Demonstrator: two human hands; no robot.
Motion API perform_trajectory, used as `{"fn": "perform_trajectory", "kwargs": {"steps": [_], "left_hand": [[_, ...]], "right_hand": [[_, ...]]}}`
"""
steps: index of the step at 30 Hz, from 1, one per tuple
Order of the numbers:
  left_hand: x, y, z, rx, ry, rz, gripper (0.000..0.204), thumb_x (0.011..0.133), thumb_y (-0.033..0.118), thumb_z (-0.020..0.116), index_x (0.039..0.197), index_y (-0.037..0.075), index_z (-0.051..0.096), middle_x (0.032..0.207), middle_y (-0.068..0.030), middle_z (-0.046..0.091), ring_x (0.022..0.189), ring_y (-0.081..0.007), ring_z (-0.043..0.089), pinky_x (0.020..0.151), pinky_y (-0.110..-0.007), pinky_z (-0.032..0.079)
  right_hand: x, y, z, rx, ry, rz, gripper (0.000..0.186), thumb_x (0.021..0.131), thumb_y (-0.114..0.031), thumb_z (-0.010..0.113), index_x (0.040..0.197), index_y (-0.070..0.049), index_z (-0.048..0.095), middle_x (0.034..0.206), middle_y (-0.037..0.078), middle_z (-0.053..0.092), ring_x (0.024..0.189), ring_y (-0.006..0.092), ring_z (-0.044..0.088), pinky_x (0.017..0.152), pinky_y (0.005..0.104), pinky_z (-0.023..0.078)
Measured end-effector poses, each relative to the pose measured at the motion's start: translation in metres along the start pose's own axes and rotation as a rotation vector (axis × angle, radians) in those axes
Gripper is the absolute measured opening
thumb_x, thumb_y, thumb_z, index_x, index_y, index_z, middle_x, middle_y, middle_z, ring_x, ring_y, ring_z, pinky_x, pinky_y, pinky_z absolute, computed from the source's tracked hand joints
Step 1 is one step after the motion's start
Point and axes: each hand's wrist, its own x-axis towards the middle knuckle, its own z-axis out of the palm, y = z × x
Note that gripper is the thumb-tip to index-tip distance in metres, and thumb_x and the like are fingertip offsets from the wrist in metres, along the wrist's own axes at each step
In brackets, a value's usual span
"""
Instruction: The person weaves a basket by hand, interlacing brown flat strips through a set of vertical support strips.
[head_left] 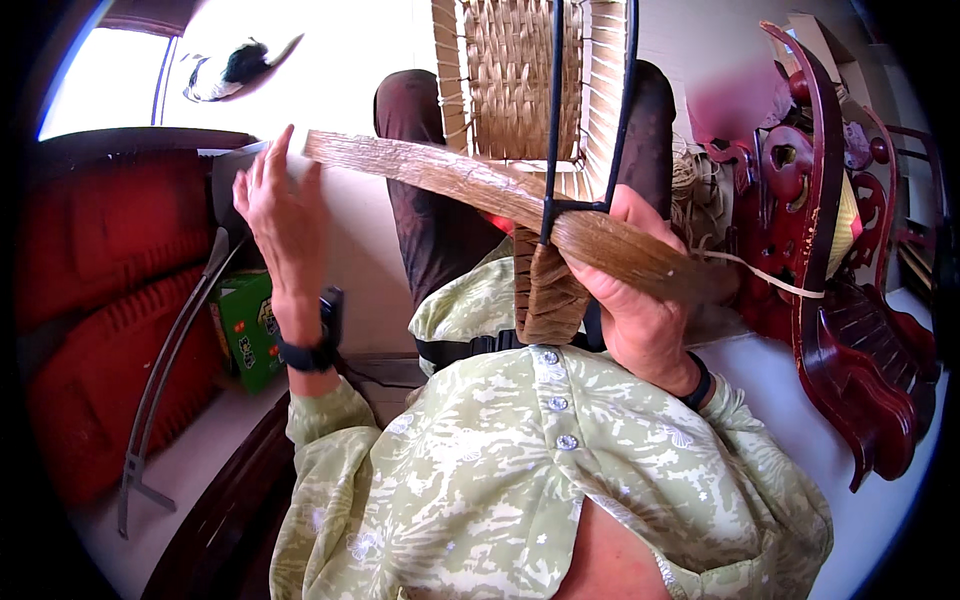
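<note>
A long, flat, shiny brown strip [420, 165] runs across in front of me, through a black metal frame [552, 110]. My right hand [645, 325] is wrapped round the strip's thick, blurred right part, close to the frame's lower bar. At the strip's other end my left hand [285, 225] is raised with its fingers stretched out and apart; the fingertips are beside that end. A woven tan panel [522, 75] fills part of the frame, with strands wound along its sides. Below the bar, a tapered, brown-wrapped section [557, 295] hangs toward my lap.
Carved dark red wooden furniture [815, 200] stands at right, a pale cord [760, 272] stretched to it. To the left are red cushions [110, 340], a green box [250, 325] and a curved grey metal piece [180, 370]. A black-and-white animal [240, 68] lies on the floor.
</note>
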Motion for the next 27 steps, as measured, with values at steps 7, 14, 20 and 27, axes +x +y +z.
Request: {"fn": "perform_trajectory", "kwargs": {"steps": [7,14,20,27], "left_hand": [[0.02,0.126,-0.024,-0.449,0.073,0.536,0.013,0.082,0.005,0.06,0.088,0.015,0.066,0.078,0.0037,0.067,0.079,-0.0093,0.067,0.111,-0.048,0.022],[0.0,-0.051,0.004,-0.423,-0.293,-0.543,0.02,0.085,0.007,0.057,0.103,0.005,0.067,0.112,-0.012,0.062,0.105,-0.0207,0.057,0.103,-0.042,0.029],[0.018,0.137,-0.036,-0.419,-0.093,0.511,0.029,0.081,0.013,0.065,0.11,0.013,0.063,0.094,0.0023,0.068,0.093,-0.0142,0.064,0.11,-0.049,0.019],[0.015,-0.005,-0.005,-0.179,0.09,0.266,0.028,0.086,-0.001,0.047,0.102,0.009,0.066,0.09,-0.0068,0.068,0.098,-0.0228,0.06,0.101,-0.042,0.036]], "right_hand": [[0.003,-0.006,-0.002,0.064,-0.037,0.073,0.01,0.086,-0.01,0.065,0.089,-0.004,0.057,0.079,-0.004,0.051,0.073,0.0022,0.046,0.064,0.0186,0.038],[0.001,-0.009,-0.005,0.045,-0.095,0.062,0.01,0.086,-0.008,0.064,0.089,-0.005,0.056,0.078,-0.004,0.052,0.074,0.003,0.047,0.064,0.0192,0.039],[-0.001,0.001,0.001,0.236,0.022,0.042,0.009,0.086,-0.006,0.064,0.09,-0.003,0.056,0.08,-0.004,0.053,0.075,0.002,0.047,0.067,0.0189,0.04],[-0.001,-0.009,-0.009,0.027,-0.079,0.064,0.012,0.088,-0.014,0.063,0.09,-0.005,0.055,0.076,-0.006,0.049,0.069,0.0011,0.043,0.06,0.0183,0.037]]}}
